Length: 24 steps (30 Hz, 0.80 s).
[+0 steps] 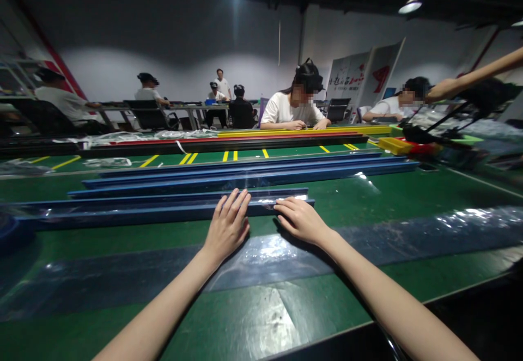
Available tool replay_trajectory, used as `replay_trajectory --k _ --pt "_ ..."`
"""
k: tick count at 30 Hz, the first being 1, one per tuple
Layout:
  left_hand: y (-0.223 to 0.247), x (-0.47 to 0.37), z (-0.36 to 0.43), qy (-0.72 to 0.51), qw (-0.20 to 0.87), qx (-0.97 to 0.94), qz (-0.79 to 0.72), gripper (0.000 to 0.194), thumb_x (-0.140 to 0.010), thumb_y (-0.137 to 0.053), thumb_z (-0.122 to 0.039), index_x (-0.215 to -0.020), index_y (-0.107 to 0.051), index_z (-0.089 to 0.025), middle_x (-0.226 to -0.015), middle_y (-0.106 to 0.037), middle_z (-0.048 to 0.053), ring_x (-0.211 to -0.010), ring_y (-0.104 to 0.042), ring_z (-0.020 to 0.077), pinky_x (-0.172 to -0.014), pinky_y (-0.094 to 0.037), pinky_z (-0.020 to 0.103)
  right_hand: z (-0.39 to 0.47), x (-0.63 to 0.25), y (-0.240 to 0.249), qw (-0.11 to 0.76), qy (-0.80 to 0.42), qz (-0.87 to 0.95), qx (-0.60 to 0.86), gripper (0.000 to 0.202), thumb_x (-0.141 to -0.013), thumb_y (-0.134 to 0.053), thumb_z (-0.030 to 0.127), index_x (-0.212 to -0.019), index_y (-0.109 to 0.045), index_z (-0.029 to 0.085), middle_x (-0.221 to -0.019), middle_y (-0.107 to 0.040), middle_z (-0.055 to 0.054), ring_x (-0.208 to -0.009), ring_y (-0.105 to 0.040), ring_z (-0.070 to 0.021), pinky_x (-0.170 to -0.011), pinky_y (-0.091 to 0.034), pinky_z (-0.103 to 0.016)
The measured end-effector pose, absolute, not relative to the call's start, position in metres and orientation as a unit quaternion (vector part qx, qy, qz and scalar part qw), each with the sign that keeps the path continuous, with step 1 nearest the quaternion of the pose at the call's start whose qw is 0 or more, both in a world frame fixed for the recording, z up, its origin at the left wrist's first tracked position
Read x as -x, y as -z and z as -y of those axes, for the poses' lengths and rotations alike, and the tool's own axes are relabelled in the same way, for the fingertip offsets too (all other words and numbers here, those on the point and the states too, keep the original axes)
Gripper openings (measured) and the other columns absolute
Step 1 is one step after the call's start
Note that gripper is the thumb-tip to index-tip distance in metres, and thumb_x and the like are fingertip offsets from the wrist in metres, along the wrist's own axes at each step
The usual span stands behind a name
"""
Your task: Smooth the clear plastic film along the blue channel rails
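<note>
A long blue channel strip [134,211] lies across the green table [253,323], with a shiny clear film along it. My left hand [229,222] rests on the strip's near edge, its fingers stretched out over the channel. To its right, my right hand [300,218] touches the strip near its right end, fingers extended and slightly bent. Neither hand is wrapped round anything. A wide transparent plastic sheet [118,279] runs across the table below both hands.
More blue strips [351,172] lie parallel behind. Farther back are black, red and yellow strips [229,133] and a yellow tray [395,145]. A blue roll [14,236] sits at the left. A person [292,102] sits opposite; another person's arm [478,75] reaches in from the right.
</note>
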<state>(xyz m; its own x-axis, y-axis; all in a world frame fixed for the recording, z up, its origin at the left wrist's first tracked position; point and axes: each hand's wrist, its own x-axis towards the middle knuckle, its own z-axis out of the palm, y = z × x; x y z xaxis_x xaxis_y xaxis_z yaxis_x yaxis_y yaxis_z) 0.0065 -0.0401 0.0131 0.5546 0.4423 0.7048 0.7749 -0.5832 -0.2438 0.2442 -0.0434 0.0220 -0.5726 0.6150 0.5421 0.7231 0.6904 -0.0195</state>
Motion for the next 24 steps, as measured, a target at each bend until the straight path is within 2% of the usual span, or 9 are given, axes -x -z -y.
replay_trajectory --k 3,7,11,14,17,21,24 --pt "-0.009 -0.006 0.040 0.324 0.311 0.826 0.341 0.069 -0.083 -0.046 -0.017 -0.144 -0.016 -0.022 -0.139 -0.042 0.008 -0.136 -0.023 0.0252 -0.111 -0.019 0.044 0.043 -0.244 -0.021 0.268 0.094 0.882 0.376 0.032 -0.088 -0.041 0.026 -0.115 -0.057 0.017 -0.116 -0.060 -0.011 -0.107 -0.051 -0.0208 -0.090 -0.043 -0.039" --pt "-0.010 -0.010 0.041 0.252 0.297 0.866 0.313 0.055 -0.085 -0.043 -0.019 -0.139 -0.032 -0.024 -0.139 -0.042 0.004 -0.134 -0.027 0.0220 -0.113 -0.012 0.040 0.043 -0.244 -0.020 0.262 0.090 0.889 0.364 0.036 -0.089 -0.039 0.027 -0.120 -0.054 0.016 -0.122 -0.057 -0.011 -0.113 -0.048 -0.0211 -0.095 -0.041 -0.040" --pt "-0.013 -0.013 0.040 0.220 0.273 0.870 0.347 0.046 -0.087 -0.043 -0.027 -0.133 -0.043 -0.020 -0.136 -0.046 0.007 -0.131 -0.033 0.0248 -0.111 -0.013 0.045 0.042 -0.244 -0.019 0.261 0.086 0.894 0.355 0.039 -0.089 -0.039 0.028 -0.123 -0.051 0.014 -0.123 -0.056 -0.012 -0.114 -0.048 -0.0205 -0.097 -0.040 -0.038" --pt "-0.012 -0.014 0.039 0.226 0.265 0.854 0.385 0.040 -0.088 -0.042 -0.028 -0.126 -0.051 -0.019 -0.123 -0.058 0.009 -0.120 -0.046 0.0243 -0.109 -0.016 0.046 0.041 -0.247 -0.021 0.257 0.084 0.896 0.352 0.038 -0.090 -0.038 0.027 -0.122 -0.051 0.013 -0.121 -0.057 -0.012 -0.112 -0.050 -0.0195 -0.095 -0.041 -0.037" --pt "-0.011 -0.014 0.039 0.226 0.261 0.844 0.410 0.039 -0.087 -0.042 -0.028 -0.122 -0.054 -0.017 -0.113 -0.061 0.011 -0.108 -0.053 0.0232 -0.108 -0.020 0.046 0.039 -0.252 -0.024 0.252 0.094 0.891 0.367 0.036 -0.090 -0.038 0.026 -0.120 -0.052 0.015 -0.119 -0.058 -0.012 -0.109 -0.051 -0.0191 -0.091 -0.042 -0.035" --pt "-0.011 -0.015 0.039 0.225 0.266 0.835 0.426 0.039 -0.087 -0.043 -0.030 -0.122 -0.055 -0.017 -0.112 -0.060 0.011 -0.103 -0.054 0.0237 -0.104 -0.025 0.045 0.039 -0.260 -0.028 0.241 0.148 0.847 0.451 0.031 -0.090 -0.036 0.029 -0.098 -0.063 0.016 -0.103 -0.065 -0.010 -0.095 -0.055 -0.0200 -0.080 -0.041 -0.033" --pt "-0.011 -0.016 0.040 0.225 0.272 0.826 0.440 0.039 -0.086 -0.043 -0.031 -0.121 -0.056 -0.017 -0.111 -0.060 0.011 -0.099 -0.054 0.0243 -0.100 -0.029 0.045 0.039 -0.263 -0.031 0.231 0.183 0.791 0.537 0.038 -0.091 -0.033 0.030 -0.077 -0.065 0.016 -0.083 -0.067 -0.008 -0.081 -0.056 -0.0186 -0.072 -0.036 -0.031"
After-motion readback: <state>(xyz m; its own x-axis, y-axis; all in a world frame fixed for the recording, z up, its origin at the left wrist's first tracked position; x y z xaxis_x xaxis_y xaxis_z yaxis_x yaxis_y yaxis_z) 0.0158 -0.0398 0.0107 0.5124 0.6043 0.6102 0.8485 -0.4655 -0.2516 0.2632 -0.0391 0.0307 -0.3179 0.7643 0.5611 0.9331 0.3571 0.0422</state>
